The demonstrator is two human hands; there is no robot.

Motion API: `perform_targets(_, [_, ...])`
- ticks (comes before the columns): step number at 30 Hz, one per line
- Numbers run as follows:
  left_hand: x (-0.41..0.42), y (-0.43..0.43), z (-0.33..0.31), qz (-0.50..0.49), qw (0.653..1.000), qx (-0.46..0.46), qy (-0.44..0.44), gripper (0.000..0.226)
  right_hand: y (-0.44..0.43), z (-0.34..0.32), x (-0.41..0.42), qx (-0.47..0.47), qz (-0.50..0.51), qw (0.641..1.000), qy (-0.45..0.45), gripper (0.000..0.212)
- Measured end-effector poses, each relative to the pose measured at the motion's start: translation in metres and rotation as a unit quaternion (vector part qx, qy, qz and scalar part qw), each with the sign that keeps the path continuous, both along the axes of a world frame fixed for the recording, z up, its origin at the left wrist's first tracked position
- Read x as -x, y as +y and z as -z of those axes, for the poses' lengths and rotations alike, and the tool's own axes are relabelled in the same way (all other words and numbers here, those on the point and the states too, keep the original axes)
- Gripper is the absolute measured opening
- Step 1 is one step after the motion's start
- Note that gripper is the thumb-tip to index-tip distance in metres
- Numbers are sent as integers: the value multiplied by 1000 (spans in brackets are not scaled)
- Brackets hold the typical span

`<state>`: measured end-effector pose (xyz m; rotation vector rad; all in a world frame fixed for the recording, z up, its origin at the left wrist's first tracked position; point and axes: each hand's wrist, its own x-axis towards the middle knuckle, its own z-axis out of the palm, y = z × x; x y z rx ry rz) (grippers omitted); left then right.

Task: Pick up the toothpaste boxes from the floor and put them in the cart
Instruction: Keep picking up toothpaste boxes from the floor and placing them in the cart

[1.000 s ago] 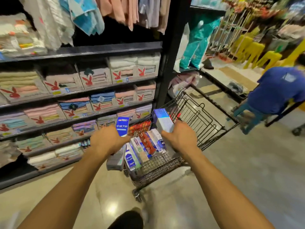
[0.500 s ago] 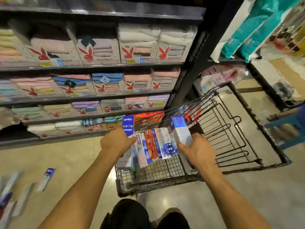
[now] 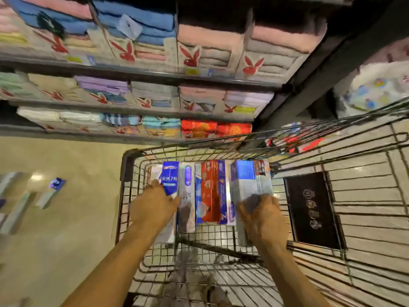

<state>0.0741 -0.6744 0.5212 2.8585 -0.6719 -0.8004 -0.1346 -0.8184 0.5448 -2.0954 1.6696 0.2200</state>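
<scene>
Down inside the cart (image 3: 127, 165), both hands are lying on a row of toothpaste boxes packed side by side on the wire bottom. The left hand (image 3: 152, 209) is gripping a blue box (image 3: 170, 177) near the left end of the row, with its fingers (image 3: 151, 185) curling round the box's left edge. A silver box (image 3: 187, 196) is touching the hand's right side.

The right hand (image 3: 263, 220) is blurred, but its fingers are wrapping round the lower part of a grey box (image 3: 245, 185) with a blue top, at the right end of the row. Between the two hands a red box (image 3: 210, 191) is sitting in the row, touching its neighbours.

A black panel (image 3: 312, 209) is showing among the wires just right of the right hand.

Out on the floor (image 3: 77, 229), left of the cart, more boxes (image 3: 55, 187) are lying scattered — blurred, and well apart from both hands. Shelves (image 3: 141, 73) of folded towels (image 3: 137, 29) are standing behind the cart.
</scene>
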Motion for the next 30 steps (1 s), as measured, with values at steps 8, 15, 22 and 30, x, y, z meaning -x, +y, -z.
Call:
perform_targets(8, [1,-14,80,-36,999,-30,7,60,-15,91,-5,-64,26,997,-34,52])
perform_targets(15, [1,-10,93,-37,999,-36,-2,76,-10,104,-34,-22,-7,999,31,53])
perform_targets(22, [2,-14,83,-27,999,-43,-14,75,-9,103,-33,6,22,1000,-8,72])
perform_targets(30, [18,-31,-53,81,992,-52,-86,51,-44,-14,-16,61,-119,990,-36,39])
